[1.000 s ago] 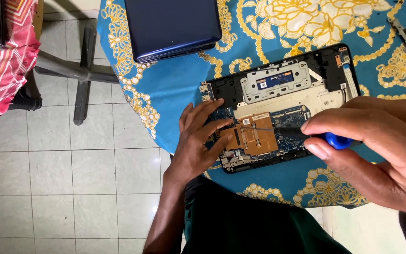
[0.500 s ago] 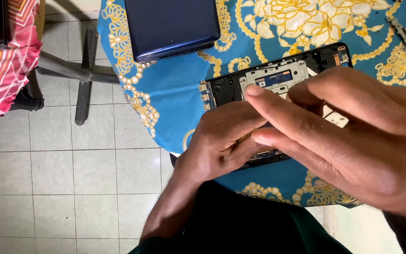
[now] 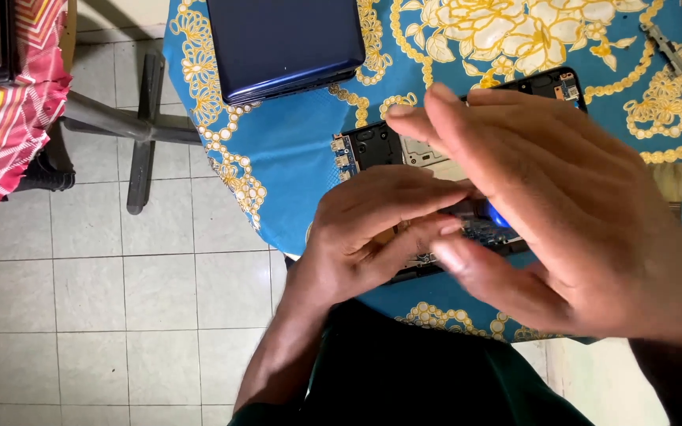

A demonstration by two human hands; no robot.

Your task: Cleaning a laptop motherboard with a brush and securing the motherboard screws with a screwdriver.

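The left hand (image 3: 372, 237) is laid on the opened laptop base (image 3: 372, 146), its fingers bent and pressed together over the circuit board near the lower edge; nothing can be seen clamped between them, and whether a small part is pinched beneath cannot be told. The right hand (image 3: 546, 205) is held above it, close to the camera and blurred, with the fingers spread apart and extended toward the left — the palm covers most of the chassis. A small blue object (image 3: 499, 214), probably the handle of a tool, is glimpsed under the right hand just beside the left fingertips; whether it is gripped cannot be made out. The laptop base is seen lying open, inner side up, on a round table covered by a blue cloth with yellow floral print (image 3: 294, 150), near the table's edge closest to the person. A closed dark blue laptop lid or cover (image 3: 286, 43) is placed farther back on the same cloth, well apart from the hands. At the far right a small metal tool (image 3: 665, 43) is set on the cloth. Beyond the table, a black chair base (image 3: 140, 126) is seen on the pale tiled floor (image 3: 120, 315), and a red patterned cloth (image 3: 9, 110) hangs at the left edge.
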